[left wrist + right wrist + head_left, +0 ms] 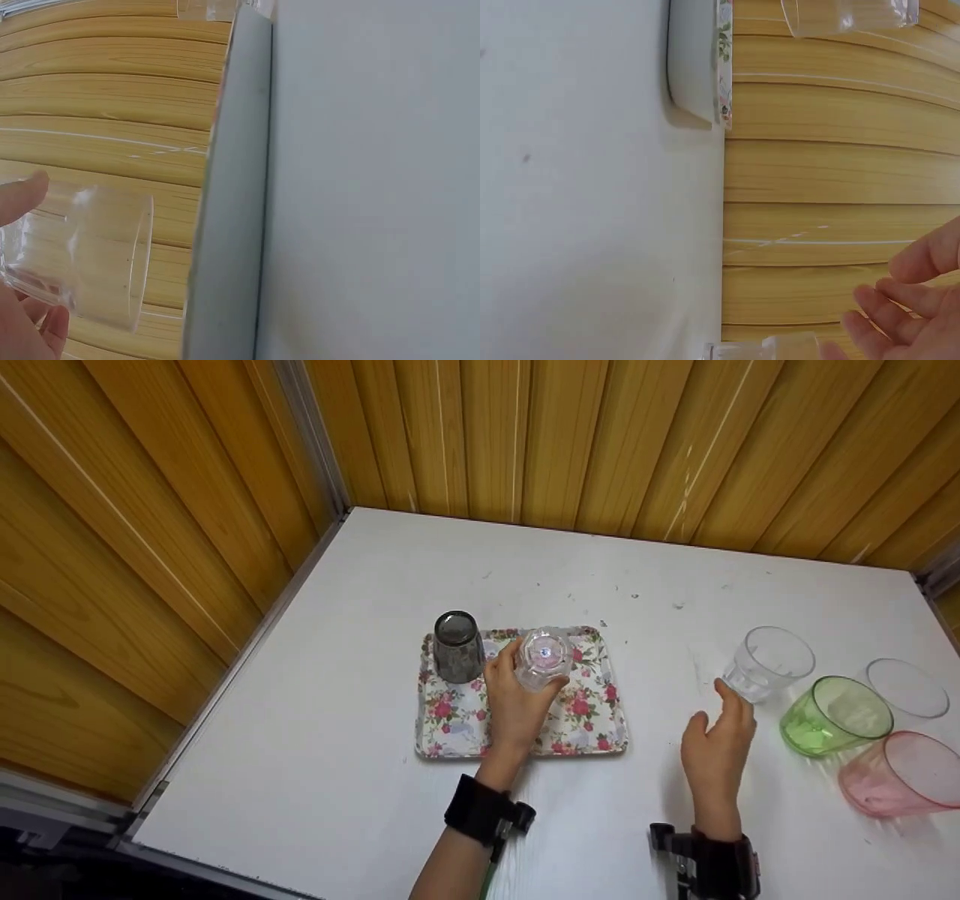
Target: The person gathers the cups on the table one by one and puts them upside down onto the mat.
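My left hand [517, 697] grips a clear drinking glass [545, 656] around its base, thumb on one side and fingers on the other. The glass is upside down, its rim [142, 262] facing the floral tray [457, 735] and a little above it in the wrist views. On the tray's left back corner stands a dark grey glass [458, 649], also inverted. My right hand [720, 742] hovers over the table with loosely bent fingers, holding nothing. Its fingertips overlap the lower part of a second clear glass [772, 660], which stands upright.
Right of that glass stand a green glass [814, 724] and a pink glass [874, 784], both upright. Behind them shows another clear glass [907, 688]. Wood-patterned panels [600, 442] border the white table [337, 660] at the back and left.
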Demonstrator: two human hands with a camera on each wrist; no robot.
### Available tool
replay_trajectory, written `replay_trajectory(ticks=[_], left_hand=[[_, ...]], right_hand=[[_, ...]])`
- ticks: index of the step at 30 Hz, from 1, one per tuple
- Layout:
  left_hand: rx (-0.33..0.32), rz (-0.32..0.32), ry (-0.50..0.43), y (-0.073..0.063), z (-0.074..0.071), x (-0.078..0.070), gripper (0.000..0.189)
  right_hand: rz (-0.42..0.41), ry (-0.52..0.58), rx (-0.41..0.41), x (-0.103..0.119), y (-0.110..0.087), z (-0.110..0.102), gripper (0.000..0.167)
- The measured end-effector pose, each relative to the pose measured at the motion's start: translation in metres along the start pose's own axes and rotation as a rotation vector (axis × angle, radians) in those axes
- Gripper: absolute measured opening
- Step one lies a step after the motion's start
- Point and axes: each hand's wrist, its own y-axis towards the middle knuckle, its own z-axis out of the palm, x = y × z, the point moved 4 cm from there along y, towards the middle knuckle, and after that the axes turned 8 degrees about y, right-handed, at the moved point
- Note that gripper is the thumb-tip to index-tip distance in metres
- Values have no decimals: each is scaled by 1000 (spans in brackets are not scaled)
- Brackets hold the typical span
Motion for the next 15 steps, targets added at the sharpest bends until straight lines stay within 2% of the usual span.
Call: replay_trajectory(ticks=[3, 5, 7, 9, 12, 15], left_hand=[[5, -96, 6, 2, 0, 5, 80], [2, -129, 19, 3, -1, 7, 80], [-10, -129, 30, 5, -2, 10, 79], [-31, -107, 47, 6, -4, 12, 78], [-62, -71, 70, 8, -5, 15, 77], [-77, -69, 81, 9, -5, 17, 76]], right_hand=[[-71, -50, -144, -4, 2, -11, 42], [-107, -90, -248, -7, 2, -19, 39], [-125, -120, -327, -11, 3, -25, 37], [-117, -132, -367, -14, 3, -29, 36], [-97, -137, -371, -16, 4, -32, 35], [-56, -153, -384, -18, 5, -37, 35]])
